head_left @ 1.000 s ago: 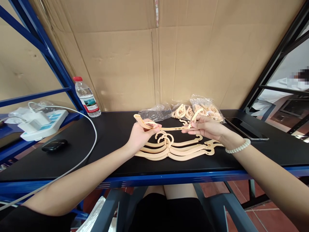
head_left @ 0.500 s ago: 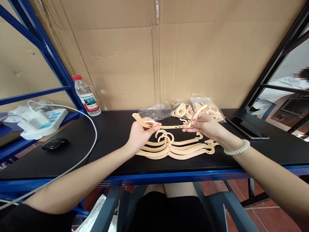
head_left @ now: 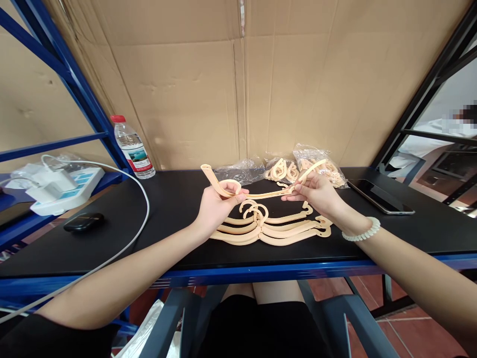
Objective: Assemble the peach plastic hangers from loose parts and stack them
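A beige plastic clothes hanger (head_left: 266,195) is held up between both hands, above the table. My left hand (head_left: 218,206) is closed on its left part, thumb on top, beside the curved hook; the left arm's end sticks up past the fingers. My right hand (head_left: 315,191) pinches the hanger's right part, where another arm slants up to the right. Below the hands, several similar beige hangers (head_left: 290,240) lie together on the black tabletop, their hooks bunched in the middle.
Clear plastic bags of beige parts (head_left: 322,171) and a crumpled plastic wrapper (head_left: 242,171) lie at the back. A phone (head_left: 380,196) rests on the right. A water bottle (head_left: 134,149), a black case (head_left: 84,222), a white cable (head_left: 147,204) and a power strip (head_left: 74,191) are on the left.
The held hanger has turned slightly in my hands: its left end has risen and its hook shows more fully. My right hand has shifted slightly left.
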`<action>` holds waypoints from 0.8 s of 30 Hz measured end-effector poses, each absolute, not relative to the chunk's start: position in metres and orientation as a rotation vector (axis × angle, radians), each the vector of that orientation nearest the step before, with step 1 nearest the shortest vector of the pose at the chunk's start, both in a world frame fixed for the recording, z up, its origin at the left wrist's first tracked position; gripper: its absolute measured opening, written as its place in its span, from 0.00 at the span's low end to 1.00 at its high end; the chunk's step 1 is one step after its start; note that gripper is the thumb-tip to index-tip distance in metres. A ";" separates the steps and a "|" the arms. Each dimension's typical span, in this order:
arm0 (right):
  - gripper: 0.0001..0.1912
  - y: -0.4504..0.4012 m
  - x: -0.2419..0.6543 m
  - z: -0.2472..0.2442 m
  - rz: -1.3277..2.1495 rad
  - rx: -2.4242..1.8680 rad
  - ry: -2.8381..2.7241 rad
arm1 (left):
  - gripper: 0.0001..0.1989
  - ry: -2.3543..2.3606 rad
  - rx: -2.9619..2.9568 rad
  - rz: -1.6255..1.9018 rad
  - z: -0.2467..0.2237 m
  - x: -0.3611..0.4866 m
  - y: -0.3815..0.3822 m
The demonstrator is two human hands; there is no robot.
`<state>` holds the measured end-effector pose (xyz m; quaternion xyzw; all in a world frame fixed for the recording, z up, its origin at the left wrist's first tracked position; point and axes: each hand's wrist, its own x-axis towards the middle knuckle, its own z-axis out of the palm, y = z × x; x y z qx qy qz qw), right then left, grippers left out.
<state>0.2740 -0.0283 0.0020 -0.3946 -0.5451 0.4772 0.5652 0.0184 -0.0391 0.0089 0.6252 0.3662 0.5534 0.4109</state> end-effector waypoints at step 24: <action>0.25 -0.026 0.272 0.002 1.065 -0.895 -1.316 | 0.12 0.884 1.492 1.448 0.006 0.021 -0.037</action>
